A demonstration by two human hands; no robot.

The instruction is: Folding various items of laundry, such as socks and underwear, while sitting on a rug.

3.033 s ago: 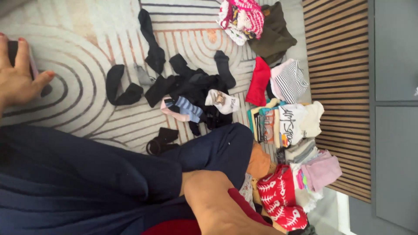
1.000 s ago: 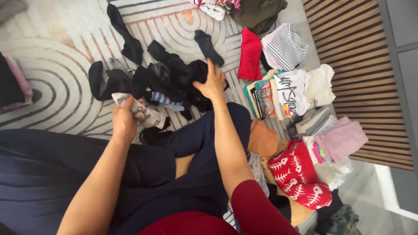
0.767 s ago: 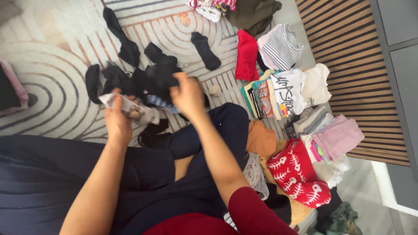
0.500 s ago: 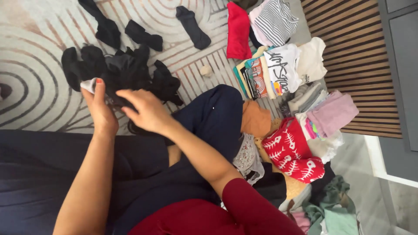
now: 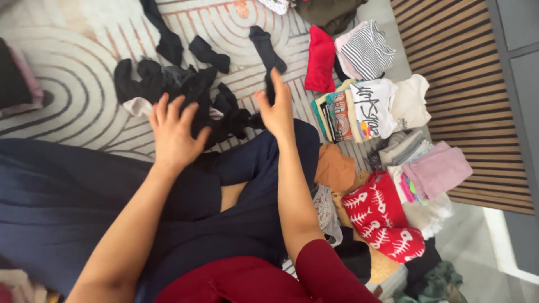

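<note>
Black socks [image 5: 185, 90] lay on a cream rug [image 5: 73, 84] with curved lines; at three o'clock, a red cloth [image 5: 387, 224] bore white fishbones.

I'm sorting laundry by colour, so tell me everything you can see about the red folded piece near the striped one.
The red piece is plain bright red, soft knit-like fabric, folded into a narrow upright rectangle. It lies flat on the patterned rug, top centre. Its right edge meets the striped top; its lower end nears the printed stack. Neither hand touches it.
</note>
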